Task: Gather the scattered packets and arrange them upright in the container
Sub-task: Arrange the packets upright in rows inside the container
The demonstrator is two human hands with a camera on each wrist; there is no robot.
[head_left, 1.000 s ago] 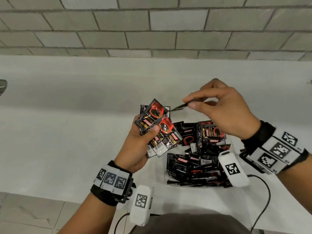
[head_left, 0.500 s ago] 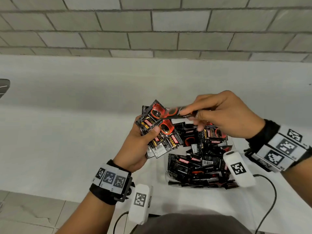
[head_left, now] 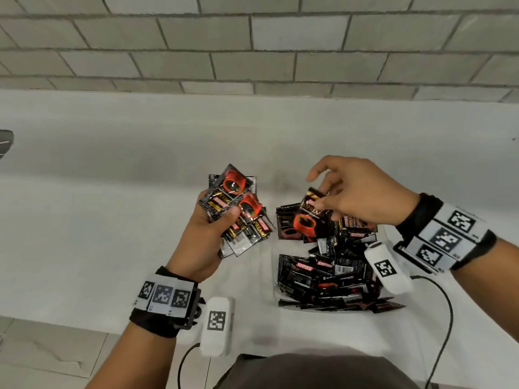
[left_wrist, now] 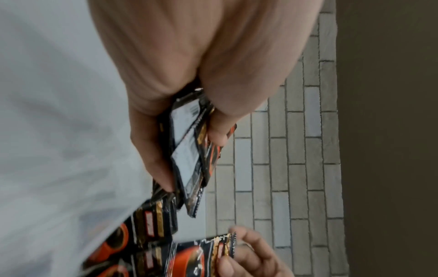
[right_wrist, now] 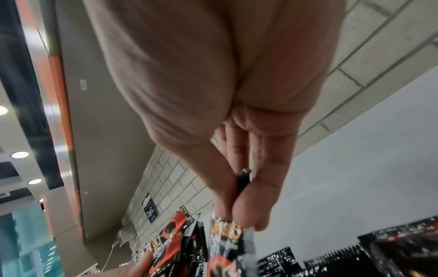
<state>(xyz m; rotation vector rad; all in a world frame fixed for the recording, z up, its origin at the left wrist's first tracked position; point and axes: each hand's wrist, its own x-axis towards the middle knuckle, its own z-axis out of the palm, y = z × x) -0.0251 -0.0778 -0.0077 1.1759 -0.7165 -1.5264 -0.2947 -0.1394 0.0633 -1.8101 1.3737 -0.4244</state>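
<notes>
The right hand [head_left: 362, 192] pinches one packet [head_left: 310, 220] by its top edge, long axis hanging down over the container [head_left: 327, 279] — the left hand's [head_left: 205, 237] gripped stack [head_left: 238, 209] lies at nine o'clock, just beside it.
</notes>
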